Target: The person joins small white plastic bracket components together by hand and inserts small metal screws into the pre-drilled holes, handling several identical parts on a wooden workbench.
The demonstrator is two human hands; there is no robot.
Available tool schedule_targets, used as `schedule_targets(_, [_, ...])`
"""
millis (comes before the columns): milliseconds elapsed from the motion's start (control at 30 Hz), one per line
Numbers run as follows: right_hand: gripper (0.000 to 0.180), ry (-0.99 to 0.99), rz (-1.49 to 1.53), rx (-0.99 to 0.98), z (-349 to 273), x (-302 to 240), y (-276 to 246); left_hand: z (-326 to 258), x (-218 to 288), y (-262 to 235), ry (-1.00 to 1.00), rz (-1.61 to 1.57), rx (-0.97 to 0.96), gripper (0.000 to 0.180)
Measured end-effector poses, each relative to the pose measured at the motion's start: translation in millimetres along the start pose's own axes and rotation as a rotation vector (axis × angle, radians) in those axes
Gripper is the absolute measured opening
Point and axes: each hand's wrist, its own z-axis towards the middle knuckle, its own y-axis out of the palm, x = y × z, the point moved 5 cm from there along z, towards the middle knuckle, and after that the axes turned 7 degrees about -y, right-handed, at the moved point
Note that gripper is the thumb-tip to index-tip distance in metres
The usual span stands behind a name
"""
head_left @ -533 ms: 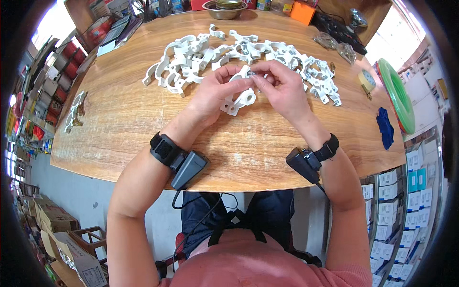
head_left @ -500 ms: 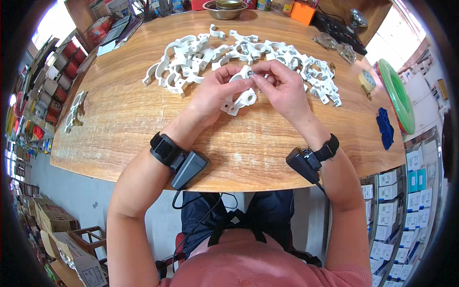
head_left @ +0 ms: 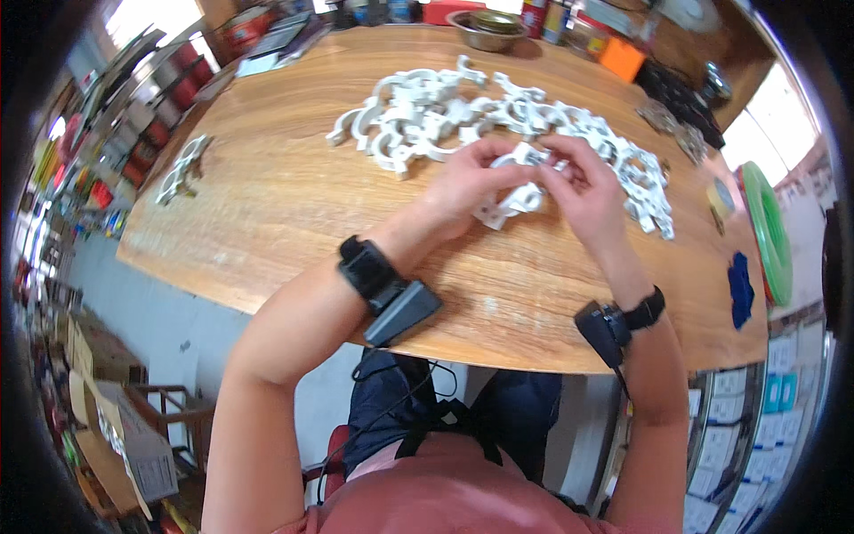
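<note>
My left hand is closed on a white plastic pipe clamp, whose curved arm and flat lug show below my fingers. My right hand meets it at the upper end of the clamp. Its thumb and fingertips are pinched on a small metal screw, blurred and partly hidden by the fingers. Just beyond both hands lies a pile of white pipe clamps, stretching to the right, where smaller clamp pieces lie together.
Apart at the left lies another clamp piece. A metal bowl and an orange box stand at the back. Along the right are a tape roll, a dark blue cloth and a green coil. Both wrists carry black strapped devices.
The whole view has shifted and tilted, so the table and hands appear farther right and lower. Both hands stay together at the same clamp.
</note>
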Motion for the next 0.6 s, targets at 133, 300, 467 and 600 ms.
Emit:
schedule_targets(133, [0.014,-0.201,-0.010,-0.016,1,-11,2,0,-2,2,-0.063,-0.063,-0.060,0.023])
schedule_targets(300, [0.016,-0.035,0.077,-0.032,-1,12,3,-4,-1,5,-0.129,-0.123,-0.052,0.024])
schedule_targets(467, [0.021,-0.096,0.052,-0.029,0,2,3,-2,2,0,0.003,-0.053,-0.010,0.029])
schedule_targets(600, [0.022,-0.207,-0.004,-0.010,1,2,-1,-5,8,4,0.042,0.003,-0.076,0.035])
